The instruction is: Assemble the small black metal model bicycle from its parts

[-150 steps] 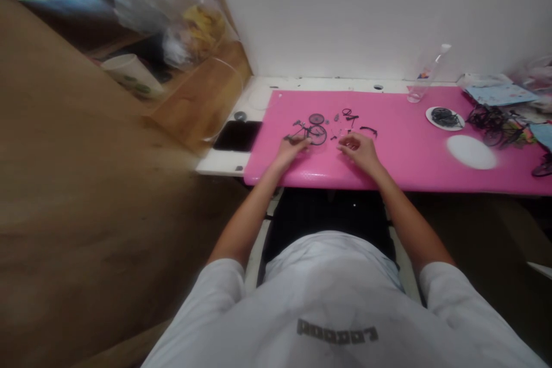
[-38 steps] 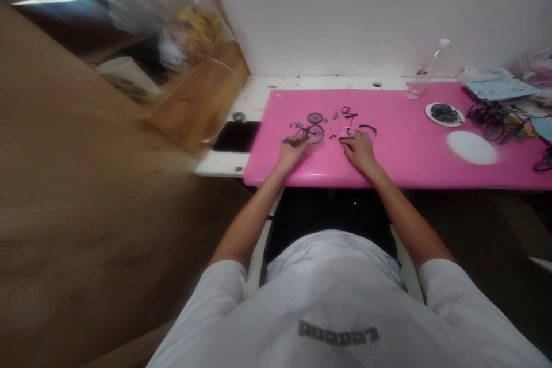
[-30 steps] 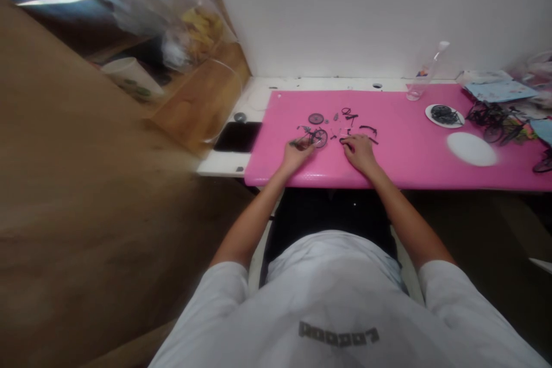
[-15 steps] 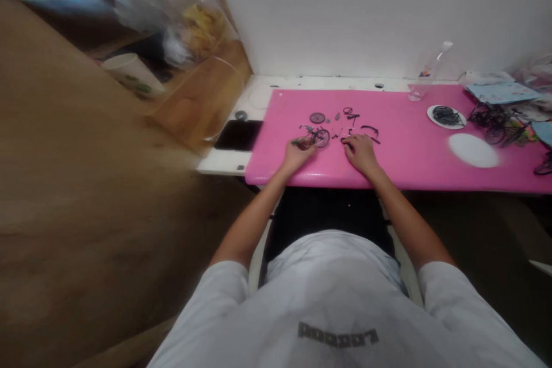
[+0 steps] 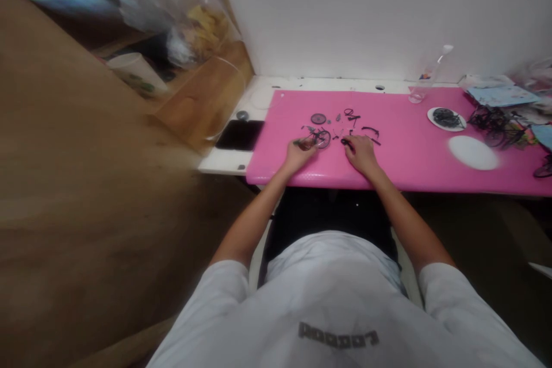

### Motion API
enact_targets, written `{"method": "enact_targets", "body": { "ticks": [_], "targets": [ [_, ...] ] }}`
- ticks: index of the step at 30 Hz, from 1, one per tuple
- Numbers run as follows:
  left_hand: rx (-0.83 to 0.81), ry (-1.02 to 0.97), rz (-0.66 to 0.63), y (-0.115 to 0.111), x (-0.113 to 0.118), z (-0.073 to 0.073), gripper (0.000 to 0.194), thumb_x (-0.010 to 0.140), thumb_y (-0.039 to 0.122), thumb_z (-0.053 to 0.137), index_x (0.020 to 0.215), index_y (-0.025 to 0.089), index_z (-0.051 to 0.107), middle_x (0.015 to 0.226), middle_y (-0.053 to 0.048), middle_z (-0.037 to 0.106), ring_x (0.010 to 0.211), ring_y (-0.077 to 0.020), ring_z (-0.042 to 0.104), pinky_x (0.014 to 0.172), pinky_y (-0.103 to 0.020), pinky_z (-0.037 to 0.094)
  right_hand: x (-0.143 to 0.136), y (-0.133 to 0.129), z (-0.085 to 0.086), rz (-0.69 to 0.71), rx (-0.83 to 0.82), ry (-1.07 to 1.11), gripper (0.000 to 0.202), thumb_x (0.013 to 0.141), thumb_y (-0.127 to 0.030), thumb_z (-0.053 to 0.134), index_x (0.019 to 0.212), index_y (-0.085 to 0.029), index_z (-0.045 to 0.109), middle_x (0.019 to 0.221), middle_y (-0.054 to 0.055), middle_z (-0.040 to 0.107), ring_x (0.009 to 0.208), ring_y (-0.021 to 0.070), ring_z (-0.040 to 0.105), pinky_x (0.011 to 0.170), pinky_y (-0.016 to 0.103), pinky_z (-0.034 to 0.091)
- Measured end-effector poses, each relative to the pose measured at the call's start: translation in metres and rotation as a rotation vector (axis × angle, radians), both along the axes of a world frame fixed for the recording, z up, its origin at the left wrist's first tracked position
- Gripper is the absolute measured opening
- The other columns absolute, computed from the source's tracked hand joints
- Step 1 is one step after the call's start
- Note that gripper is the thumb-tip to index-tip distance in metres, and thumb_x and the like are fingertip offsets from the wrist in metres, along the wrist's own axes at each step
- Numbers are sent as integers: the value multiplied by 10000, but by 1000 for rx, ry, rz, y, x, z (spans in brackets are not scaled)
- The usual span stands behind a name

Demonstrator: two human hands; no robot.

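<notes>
On the pink mat [image 5: 293, 109], my left hand [image 5: 299, 156] is closed around a partly built miniature bicycle [image 5: 321, 138], with one spoked wheel showing to the right of my fingers. To its right, my right hand [image 5: 361, 150] has its fingertips pinched on a small dark part [image 5: 345, 141] near the mat; its exact kind is too small to make out. A loose toy wheel [image 5: 318, 119] lies just beyond the bicycle. Thin dark pieces [image 5: 353, 118] and a curved dark strip [image 5: 371, 130] are scattered past my right hand.
A white plate of dark parts [image 5: 447, 119], a white disc [image 5: 473, 152] and a heap of dark miniature bicycles [image 5: 491, 122] are at the right. Behind stands a clear bottle [image 5: 429, 77]. A black phone-like slab [image 5: 239, 135] lies left of the mat.
The view has shifted very slightly. Both hands keep nearly the same places, and the small dark part at my right fingertips shows a little more.
</notes>
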State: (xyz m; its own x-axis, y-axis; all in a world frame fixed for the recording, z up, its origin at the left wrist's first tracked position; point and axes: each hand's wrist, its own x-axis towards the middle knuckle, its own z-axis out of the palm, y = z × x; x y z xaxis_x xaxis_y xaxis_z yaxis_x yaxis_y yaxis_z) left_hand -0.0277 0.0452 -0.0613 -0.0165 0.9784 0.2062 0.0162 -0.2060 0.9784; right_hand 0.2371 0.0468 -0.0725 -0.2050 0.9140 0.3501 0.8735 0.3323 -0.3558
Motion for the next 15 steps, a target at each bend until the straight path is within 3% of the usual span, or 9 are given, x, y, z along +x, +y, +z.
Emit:
{"method": "enact_targets", "body": {
  "ticks": [10, 15],
  "targets": [
    [58, -4, -58, 2, 1, -6, 260, 789, 235, 914, 722, 160, 674, 727, -22, 670, 721, -141, 604, 763, -266, 544, -6, 0, 13, -32, 66, -70, 461, 1067, -349, 516, 1430, -155, 723, 1442, 199, 675, 1372, 415, 493, 1176, 572, 425],
    [36, -22, -55, 1, 2, -4, 228, 763, 229, 927, 761, 138, 717, 749, -33, 694, 705, -136, 602, 739, -267, 532, -13, 24, 23, -103, 53, -95, 458, 1074, -367, 508, 1379, -129, 753, 1409, 234, 677, 1361, 447, 498, 1137, 617, 441]
  ]
}}
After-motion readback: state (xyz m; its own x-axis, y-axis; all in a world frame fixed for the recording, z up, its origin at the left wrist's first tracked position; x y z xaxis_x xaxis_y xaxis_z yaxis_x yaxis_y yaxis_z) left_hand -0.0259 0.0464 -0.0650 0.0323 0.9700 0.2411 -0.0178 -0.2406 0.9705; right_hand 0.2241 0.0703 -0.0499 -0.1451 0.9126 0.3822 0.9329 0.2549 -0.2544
